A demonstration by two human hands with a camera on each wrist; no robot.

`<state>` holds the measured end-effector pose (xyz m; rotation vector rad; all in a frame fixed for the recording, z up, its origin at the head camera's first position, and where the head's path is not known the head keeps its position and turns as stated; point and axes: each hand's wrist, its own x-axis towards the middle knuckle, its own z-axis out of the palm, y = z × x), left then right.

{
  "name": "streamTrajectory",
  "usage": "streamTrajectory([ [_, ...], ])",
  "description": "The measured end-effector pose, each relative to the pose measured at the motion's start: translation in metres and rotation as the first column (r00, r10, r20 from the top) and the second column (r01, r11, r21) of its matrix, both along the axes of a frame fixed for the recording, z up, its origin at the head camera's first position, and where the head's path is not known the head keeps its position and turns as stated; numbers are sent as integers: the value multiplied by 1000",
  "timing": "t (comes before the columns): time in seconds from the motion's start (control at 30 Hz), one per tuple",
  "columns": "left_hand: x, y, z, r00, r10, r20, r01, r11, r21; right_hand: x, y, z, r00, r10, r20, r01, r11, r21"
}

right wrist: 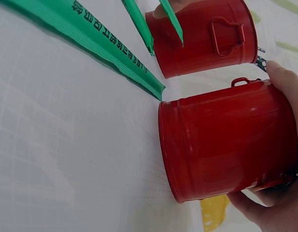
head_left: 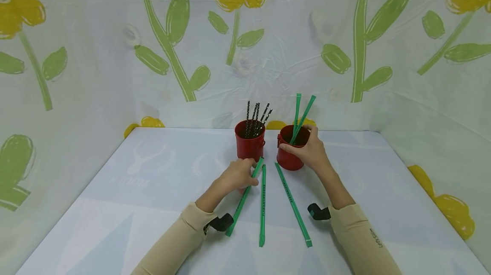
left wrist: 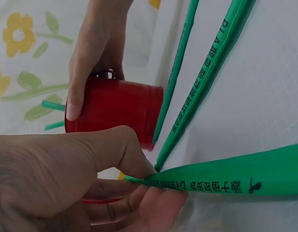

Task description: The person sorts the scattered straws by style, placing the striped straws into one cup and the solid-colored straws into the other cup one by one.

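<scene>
My left hand (head_left: 238, 175) pinches a green paper-wrapped straw (head_left: 241, 207) near its far end, between thumb and fingertips; black print shows on its wrapper (left wrist: 221, 181) in the left wrist view. With my right hand (head_left: 315, 152) I grip a red metal bucket (head_left: 290, 160) near its rim, thumb at the front and fingers round the far side. Two green wrapped straws (head_left: 304, 117) stand leaning inside it. Seen from the right wrist, this bucket (right wrist: 226, 140) has small wire handles. Two more wrapped straws, a middle one (head_left: 263, 206) and a right one (head_left: 293, 204), lie on the table.
Left of the gripped bucket stands a second red bucket (head_left: 249, 149) holding several black straws with white specks (head_left: 252, 117). The pale table (head_left: 145, 206) ends at a flower-printed sheet (head_left: 284, 53) behind and at both sides.
</scene>
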<state>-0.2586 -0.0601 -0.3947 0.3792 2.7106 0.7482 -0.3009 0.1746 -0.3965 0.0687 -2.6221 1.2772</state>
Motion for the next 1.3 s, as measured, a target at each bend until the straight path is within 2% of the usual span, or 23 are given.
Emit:
streamTrajectory([
  [0.5, 1, -4, 9, 1000, 17, 21, -19, 996, 87, -1, 1, -1, 1000, 5, 10, -5, 1000, -15],
  [0.8, 2, -8, 16, 999, -28, -43, 33, 991, 130, -1, 0, 0, 1000, 8, 0, -8, 1000, -17],
  [1.3, 2, -10, 25, 996, -25, -82, 40, 982, 186, 0, 0, 1, 1000, 13, -3, -13, 1000, -18],
])
